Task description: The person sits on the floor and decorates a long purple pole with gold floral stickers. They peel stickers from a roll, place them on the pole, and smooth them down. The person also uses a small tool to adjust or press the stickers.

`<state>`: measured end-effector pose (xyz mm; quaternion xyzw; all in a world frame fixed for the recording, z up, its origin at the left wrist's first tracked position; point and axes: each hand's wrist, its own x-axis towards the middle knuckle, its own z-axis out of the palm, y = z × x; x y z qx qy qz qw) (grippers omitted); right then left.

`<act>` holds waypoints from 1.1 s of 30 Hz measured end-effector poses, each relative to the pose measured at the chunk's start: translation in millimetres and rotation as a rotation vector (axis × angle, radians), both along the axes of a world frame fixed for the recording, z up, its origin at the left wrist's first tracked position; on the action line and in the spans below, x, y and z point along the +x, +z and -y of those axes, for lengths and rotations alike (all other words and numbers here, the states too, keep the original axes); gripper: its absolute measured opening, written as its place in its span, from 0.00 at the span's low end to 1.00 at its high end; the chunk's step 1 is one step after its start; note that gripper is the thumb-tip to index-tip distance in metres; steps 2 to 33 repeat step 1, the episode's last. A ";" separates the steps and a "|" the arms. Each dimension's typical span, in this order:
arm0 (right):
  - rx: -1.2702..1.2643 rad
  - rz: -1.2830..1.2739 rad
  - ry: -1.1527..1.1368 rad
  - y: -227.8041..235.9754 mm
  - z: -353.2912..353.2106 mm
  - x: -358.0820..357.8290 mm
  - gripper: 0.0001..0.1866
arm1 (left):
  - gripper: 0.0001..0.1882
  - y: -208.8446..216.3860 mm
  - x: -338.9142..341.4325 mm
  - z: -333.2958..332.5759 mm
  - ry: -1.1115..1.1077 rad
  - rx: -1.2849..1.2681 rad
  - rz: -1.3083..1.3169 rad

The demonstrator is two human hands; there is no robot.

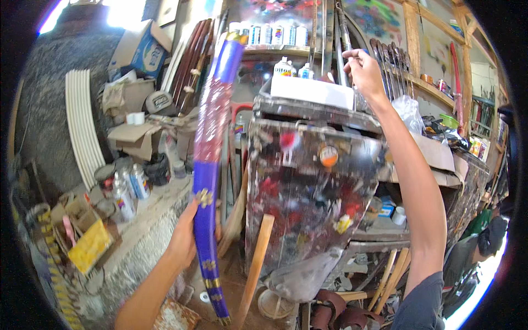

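In my left hand (184, 234) is a long, slightly curved scabbard-like piece (206, 220), held upright by its lower half. It is blue-violet with gold ornaments and a shiny maroon middle section that looks wrapped. Its top end rises in front of the shelf and its lower tip points down to the floor. My right arm stretches up and forward. There my right hand (364, 71) has its fingers bent together beside a dark upright rod (345, 30). Whatever those fingertips hold is too small to make out. Below and left of this hand, a white box (313, 92) lies on a paint-stained cabinet (308, 192).
Spray cans (278, 36) line the back shelf, and more cans (140, 181) stand on the left ledge. A yellow sponge-like block (89, 246) lies there too. A wooden stick (257, 269) leans before the cabinet. Another person (476, 258) is at the lower right.
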<state>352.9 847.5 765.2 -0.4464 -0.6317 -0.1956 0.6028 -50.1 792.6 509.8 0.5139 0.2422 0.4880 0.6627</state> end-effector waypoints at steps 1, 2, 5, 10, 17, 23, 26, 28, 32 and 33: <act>-0.075 -0.031 0.017 -3.3 3.1 -1.2 0.12 | 0.35 -8.0 -2.7 15.7 0.083 -0.012 0.059; -0.075 -0.031 0.017 -3.3 3.1 -1.2 0.12 | 0.35 -8.0 -2.7 15.7 0.083 -0.012 0.059; -0.075 -0.031 0.017 -3.3 3.1 -1.2 0.12 | 0.35 -8.0 -2.7 15.7 0.083 -0.012 0.059; -0.075 -0.031 0.017 -3.3 3.1 -1.2 0.12 | 0.35 -8.0 -2.7 15.7 0.083 -0.012 0.059; -0.075 -0.031 0.017 -3.3 3.1 -1.2 0.12 | 0.35 -8.0 -2.7 15.7 0.083 -0.012 0.059; -0.075 -0.031 0.017 -3.3 3.1 -1.2 0.12 | 0.35 -8.0 -2.7 15.7 0.083 -0.012 0.059; -0.075 -0.031 0.017 -3.3 3.1 -1.2 0.12 | 0.35 -8.0 -2.7 15.7 0.083 -0.012 0.059; -0.075 -0.031 0.017 -3.3 3.1 -1.2 0.12 | 0.35 -8.0 -2.7 15.7 0.083 -0.012 0.059; -0.075 -0.031 0.017 -3.3 3.1 -1.2 0.12 | 0.35 -8.0 -2.7 15.7 0.083 -0.012 0.059; -0.075 -0.031 0.017 -3.3 3.1 -1.2 0.12 | 0.35 -8.0 -2.7 15.7 0.083 -0.012 0.059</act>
